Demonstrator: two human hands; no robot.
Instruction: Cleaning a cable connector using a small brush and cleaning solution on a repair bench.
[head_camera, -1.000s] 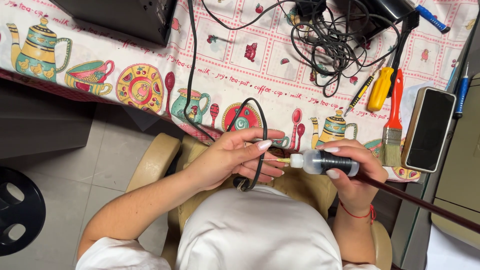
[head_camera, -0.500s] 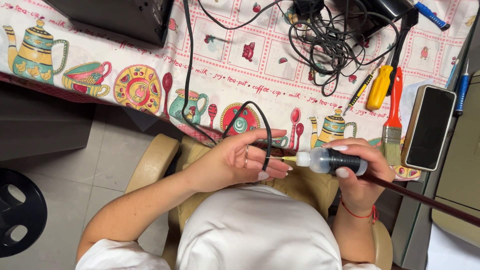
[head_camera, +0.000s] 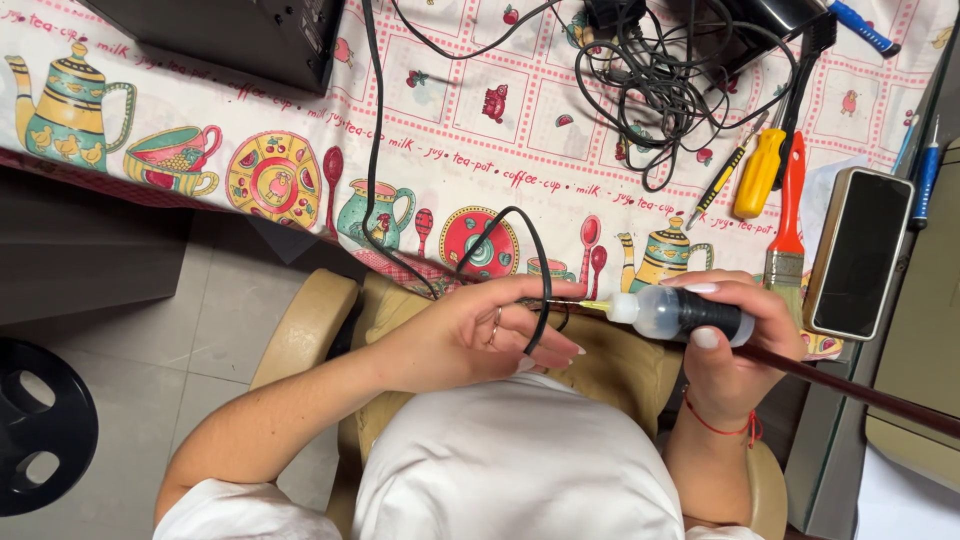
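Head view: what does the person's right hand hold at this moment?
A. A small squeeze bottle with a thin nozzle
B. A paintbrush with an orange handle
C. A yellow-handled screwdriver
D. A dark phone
A: the right hand is wrapped around a small squeeze bottle whose thin nozzle points at the black cable pinched in the left hand; the yellow-handled screwdriver, paintbrush and phone lie on the table.

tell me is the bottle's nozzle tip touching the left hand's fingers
Cannot tell: in the head view the small bottle nozzle reaches the left hand fingertips, which hide the tip.
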